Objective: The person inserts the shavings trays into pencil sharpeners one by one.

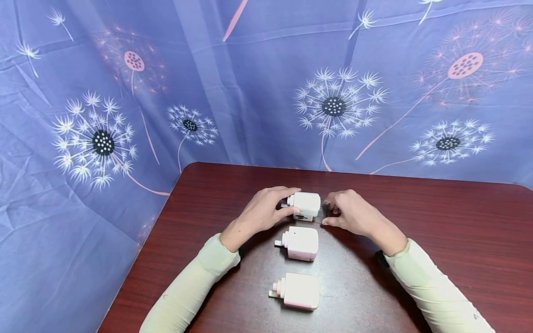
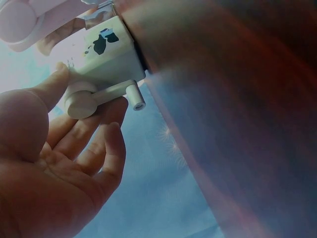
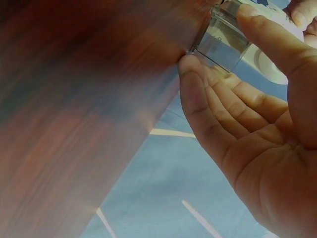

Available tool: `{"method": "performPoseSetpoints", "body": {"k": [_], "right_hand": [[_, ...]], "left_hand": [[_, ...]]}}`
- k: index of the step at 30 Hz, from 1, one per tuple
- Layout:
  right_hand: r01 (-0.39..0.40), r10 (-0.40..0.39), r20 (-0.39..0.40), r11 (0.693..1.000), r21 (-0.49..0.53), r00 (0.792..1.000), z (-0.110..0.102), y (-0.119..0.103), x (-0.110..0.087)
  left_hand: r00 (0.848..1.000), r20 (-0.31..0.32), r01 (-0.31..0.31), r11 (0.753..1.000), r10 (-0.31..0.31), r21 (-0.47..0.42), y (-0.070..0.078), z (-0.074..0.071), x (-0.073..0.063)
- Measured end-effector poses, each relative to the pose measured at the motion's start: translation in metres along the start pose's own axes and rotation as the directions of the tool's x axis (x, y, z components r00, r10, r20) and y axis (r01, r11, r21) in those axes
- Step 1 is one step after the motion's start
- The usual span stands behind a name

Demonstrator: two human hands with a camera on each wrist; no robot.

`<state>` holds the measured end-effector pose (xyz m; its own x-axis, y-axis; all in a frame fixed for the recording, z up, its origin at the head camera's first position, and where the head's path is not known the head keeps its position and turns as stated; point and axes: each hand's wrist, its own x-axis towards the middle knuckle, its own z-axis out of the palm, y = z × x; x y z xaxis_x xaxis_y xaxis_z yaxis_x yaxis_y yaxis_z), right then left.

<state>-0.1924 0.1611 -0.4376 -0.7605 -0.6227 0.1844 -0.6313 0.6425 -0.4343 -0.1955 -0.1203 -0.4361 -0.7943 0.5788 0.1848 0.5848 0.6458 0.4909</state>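
Observation:
My left hand [image 1: 264, 210] grips a white hand-crank pencil sharpener [image 1: 307, 203], the farthest of a row on the table. Its thumb lies on the side with dark printed patches, and the crank [image 2: 111, 93] juts out beside the fingers in the left wrist view. From the other end my right hand [image 1: 354, 212] pinches a clear plastic part [image 3: 220, 42] of that sharpener between thumb and fingertips. Closer to me stand two similar crank sharpeners, a whitish-pink one [image 1: 302, 243] and a pale pink one [image 1: 300, 290], both untouched.
The dark red wood-grain table [image 1: 449, 240] reaches out on both sides of the arms. Behind it and to the left hangs a blue cloth [image 1: 258, 92] printed with dandelions. The table's left edge slants down beside the left sleeve [image 1: 187, 286].

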Motion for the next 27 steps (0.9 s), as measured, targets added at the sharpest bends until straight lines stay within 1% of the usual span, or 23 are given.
{"method": "performPoseSetpoints", "body": {"k": [21, 27], "right_hand": [[0.015, -0.015, 0.003, 1.0, 0.006, 1.0, 0.0009, 0.0002, 0.0022], [0.03, -0.03, -0.004, 1.0, -0.007, 1.0, 0.0015, 0.0002, 0.0035]], "left_hand": [[1.0, 0.001, -0.007, 1.0, 0.007, 0.014, 0.0004, -0.0006, -0.0004], [1.0, 0.0, -0.011, 1.0, 0.011, 0.023, 0.0005, -0.0005, -0.0003]]}}
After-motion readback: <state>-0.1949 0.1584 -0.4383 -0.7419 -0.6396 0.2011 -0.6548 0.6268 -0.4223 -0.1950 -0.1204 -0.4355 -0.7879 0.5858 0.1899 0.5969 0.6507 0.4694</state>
